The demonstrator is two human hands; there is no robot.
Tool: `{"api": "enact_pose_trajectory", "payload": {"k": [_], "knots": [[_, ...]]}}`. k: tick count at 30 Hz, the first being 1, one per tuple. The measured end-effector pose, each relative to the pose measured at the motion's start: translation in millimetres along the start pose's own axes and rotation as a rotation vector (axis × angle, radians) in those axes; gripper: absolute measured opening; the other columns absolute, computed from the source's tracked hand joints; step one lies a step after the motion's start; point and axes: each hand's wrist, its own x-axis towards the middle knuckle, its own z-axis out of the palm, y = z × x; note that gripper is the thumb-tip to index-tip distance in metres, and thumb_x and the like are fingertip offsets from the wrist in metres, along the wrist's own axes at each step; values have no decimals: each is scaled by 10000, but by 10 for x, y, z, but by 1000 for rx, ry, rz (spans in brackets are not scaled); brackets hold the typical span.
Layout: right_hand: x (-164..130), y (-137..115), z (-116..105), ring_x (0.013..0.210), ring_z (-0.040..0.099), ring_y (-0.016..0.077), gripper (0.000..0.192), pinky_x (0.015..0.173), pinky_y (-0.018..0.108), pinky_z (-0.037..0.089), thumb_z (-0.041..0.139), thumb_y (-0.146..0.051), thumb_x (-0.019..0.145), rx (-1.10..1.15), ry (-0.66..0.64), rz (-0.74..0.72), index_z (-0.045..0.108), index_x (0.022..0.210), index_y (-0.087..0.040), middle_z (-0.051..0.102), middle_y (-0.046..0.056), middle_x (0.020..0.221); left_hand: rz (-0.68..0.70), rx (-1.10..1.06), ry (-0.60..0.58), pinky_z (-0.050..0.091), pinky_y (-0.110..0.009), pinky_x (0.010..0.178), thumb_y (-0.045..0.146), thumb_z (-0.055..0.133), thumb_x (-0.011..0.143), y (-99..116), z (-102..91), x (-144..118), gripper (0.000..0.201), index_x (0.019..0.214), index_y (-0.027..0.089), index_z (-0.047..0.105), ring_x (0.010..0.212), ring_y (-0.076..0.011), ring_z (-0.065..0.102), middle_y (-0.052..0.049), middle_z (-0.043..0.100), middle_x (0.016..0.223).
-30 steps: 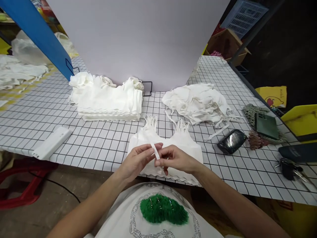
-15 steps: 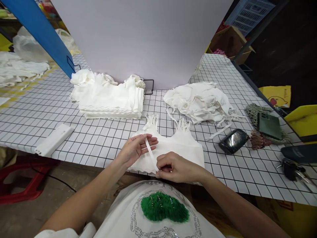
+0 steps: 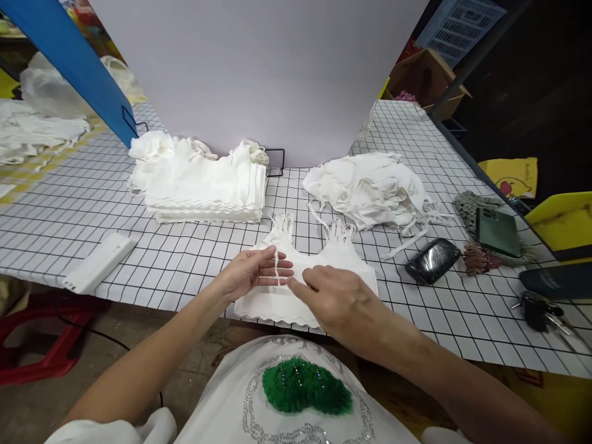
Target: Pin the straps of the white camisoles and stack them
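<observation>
A small stack of white strappy tops lies at the near edge of the grid-patterned table. My left hand rests on the stack's left side, palm up, with a thin white strap held across its fingers. My right hand lies palm down over the middle of the stack, its fingertips meeting the left hand's fingers at the strap.
A neat stack of folded white tops sits at the back left, a loose heap of white tops at the back right. A white flat device lies left. A black pouch, green phone and keys lie right.
My right hand has moved up from the stack's near edge to lie flat over it, reaching the left fingers. The strap, earlier stretched between both hands, now sits on the left hand.
</observation>
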Motion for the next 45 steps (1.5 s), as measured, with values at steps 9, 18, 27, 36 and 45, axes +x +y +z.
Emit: {"api": "enact_pose_trajectory", "payload": {"k": [9,18,27,36,45], "knots": [[185,294,517,611,585,114,245,594,259,492,496,-275,996,841,41,463,699,937,-150,669,38,779,102,-139,-21,569,-338,918,279,770,825,-66,45,44,217,951,102,785,1044,-235,679,-153,742,1125],[414,320,748,542,500,88,371,518,243,454,756,-452,777,1327,-224,444,638,631,-132,507,-17,631,182,-138,64,567,-338,927,238,758,836,-20,36,74,159,913,99,769,1026,-233,694,-152,746,1098],[17,274,475,570,399,44,313,524,210,311,794,-277,770,1204,-439,325,614,572,-116,457,-40,656,156,-246,239,597,-436,937,134,551,949,127,-31,269,183,936,47,711,907,-269,763,-196,772,937],[188,544,412,530,586,88,326,549,249,531,812,-405,775,1656,-304,489,784,890,-101,643,13,656,179,-361,36,513,-414,1068,244,557,986,90,-75,350,177,1090,140,655,1165,-263,686,-169,707,1246],[511,818,456,516,560,81,334,526,299,597,889,-361,679,1754,-23,662,750,823,-93,666,18,682,262,24,71,527,-426,1023,338,801,809,-1,-13,103,309,1014,109,775,1009,-257,723,-149,769,1064]]}}
